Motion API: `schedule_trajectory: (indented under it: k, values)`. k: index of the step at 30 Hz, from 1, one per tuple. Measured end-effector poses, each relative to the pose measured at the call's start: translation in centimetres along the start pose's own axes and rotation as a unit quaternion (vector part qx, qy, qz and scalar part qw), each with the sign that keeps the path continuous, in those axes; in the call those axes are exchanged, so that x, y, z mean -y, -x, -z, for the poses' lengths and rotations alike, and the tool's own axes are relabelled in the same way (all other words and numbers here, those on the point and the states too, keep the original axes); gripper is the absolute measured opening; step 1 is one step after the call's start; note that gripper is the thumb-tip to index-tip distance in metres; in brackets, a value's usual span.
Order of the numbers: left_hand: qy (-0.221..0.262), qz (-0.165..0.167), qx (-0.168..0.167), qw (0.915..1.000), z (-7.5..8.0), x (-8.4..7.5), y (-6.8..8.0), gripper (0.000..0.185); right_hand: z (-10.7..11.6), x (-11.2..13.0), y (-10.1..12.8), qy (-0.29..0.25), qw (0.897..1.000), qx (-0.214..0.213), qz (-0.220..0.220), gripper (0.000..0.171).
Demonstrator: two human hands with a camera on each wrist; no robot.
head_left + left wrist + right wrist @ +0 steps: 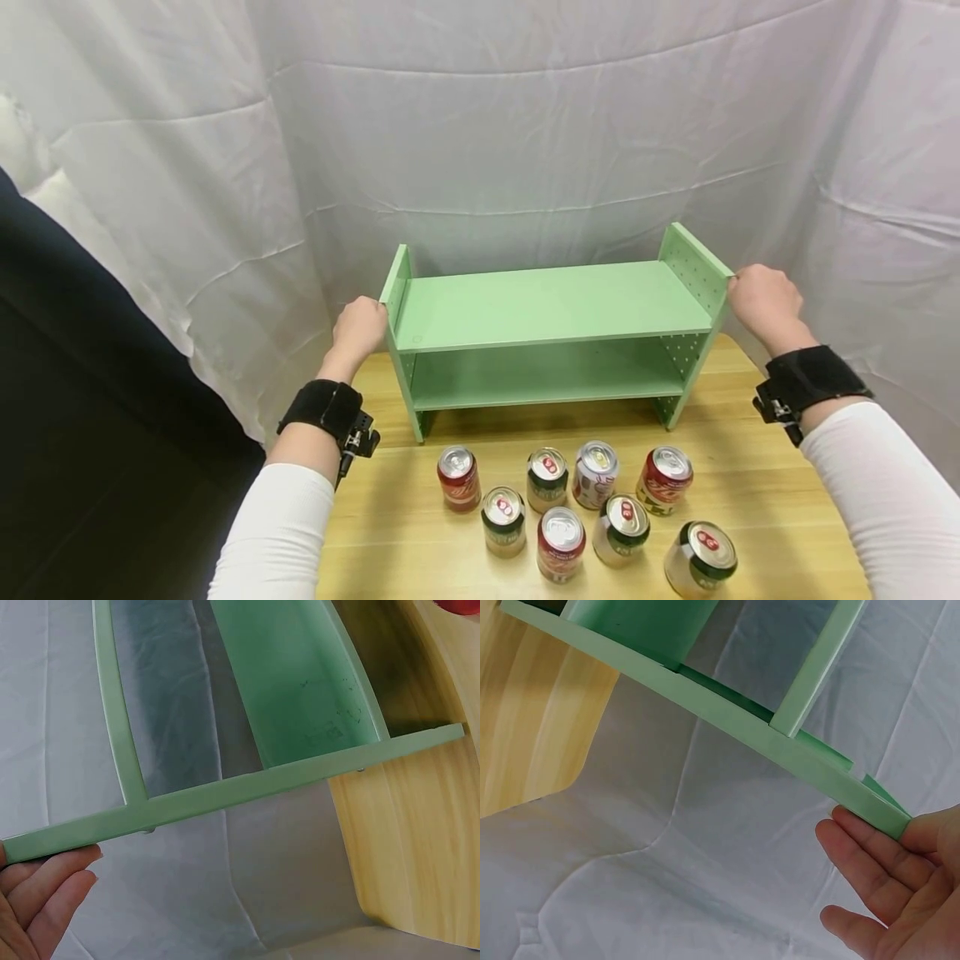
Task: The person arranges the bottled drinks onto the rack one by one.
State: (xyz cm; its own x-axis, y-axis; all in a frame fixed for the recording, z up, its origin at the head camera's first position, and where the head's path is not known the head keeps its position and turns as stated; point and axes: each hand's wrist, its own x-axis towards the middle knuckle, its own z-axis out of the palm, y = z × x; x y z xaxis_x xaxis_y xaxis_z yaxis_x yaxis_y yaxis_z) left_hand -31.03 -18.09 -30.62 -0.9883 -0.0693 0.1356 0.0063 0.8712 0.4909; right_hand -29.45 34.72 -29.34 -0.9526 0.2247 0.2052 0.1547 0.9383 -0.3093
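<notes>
White sheet behind wooden desk (750,467); green shelf (551,304) stands at desk's back edge behind the cans (592,508), left hand (358,327) and right hand (759,298) gripping its end panels' tops — likely light, stiff, smooth; hold both ends.

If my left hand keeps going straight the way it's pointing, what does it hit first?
The left hand already touches the green shelf at its left side panel. Straight ahead past that lies the white cloth backdrop, probably next, though depth is unclear.
</notes>
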Motion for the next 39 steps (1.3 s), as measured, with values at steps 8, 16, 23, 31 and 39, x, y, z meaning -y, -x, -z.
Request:
schedule_trajectory:
  k: [8, 16, 23, 31, 39]
  values:
    - [0.026, -0.025, 0.004, 0.9993, 0.0, 0.1, -0.4, 0.032, 0.0, -0.1, -0.5, -0.003, 1.0, -0.006, -0.001, 0.036]
    - [0.06, -0.031, 0.068, 0.9954, 0.9, -0.8, -1.0, 0.03, 0.6, -0.5, -0.5, -0.002, 1.0, 0.005, -0.011, 0.033]
    - [0.105, 0.014, 0.133, 0.9855, 1.6, -1.0, -1.2, 0.022, 0.6, -0.5, -0.2, -0.001, 1.0, 0.014, -0.018, 0.03]
    - [0.124, 0.047, 0.167, 0.977, 2.4, -1.5, -1.2, 0.009, 0.8, -0.6, 0.3, -0.007, 1.0, 0.017, -0.017, 0.029]
    - [0.132, 0.053, 0.158, 0.977, 3.0, -1.9, -1.4, 0.012, 2.4, 0.0, 0.0, 0.011, 0.999, 0.03, -0.012, 0.026]
